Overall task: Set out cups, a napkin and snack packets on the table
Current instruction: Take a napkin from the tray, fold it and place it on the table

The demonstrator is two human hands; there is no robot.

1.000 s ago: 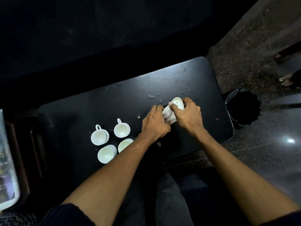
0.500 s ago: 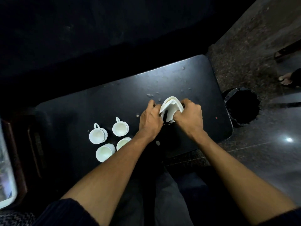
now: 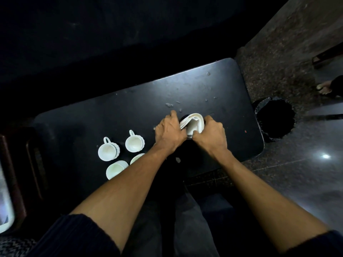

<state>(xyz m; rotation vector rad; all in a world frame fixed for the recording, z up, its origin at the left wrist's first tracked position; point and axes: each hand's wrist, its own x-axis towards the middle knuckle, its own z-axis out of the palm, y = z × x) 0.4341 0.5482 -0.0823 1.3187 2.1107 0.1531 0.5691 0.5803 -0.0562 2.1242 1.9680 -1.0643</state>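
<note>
- Our left hand (image 3: 169,133) and right hand (image 3: 210,134) both clasped a white napkin (image 3: 193,123), mid-table (image 3: 111,112), right of four cups (image 3: 135,143).
- Napkin step seemed underway; next, we judged, laying it flat.

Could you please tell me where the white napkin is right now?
In the head view, the napkin is held between the left hand and right hand over the black table, right of the four white cups.
</note>
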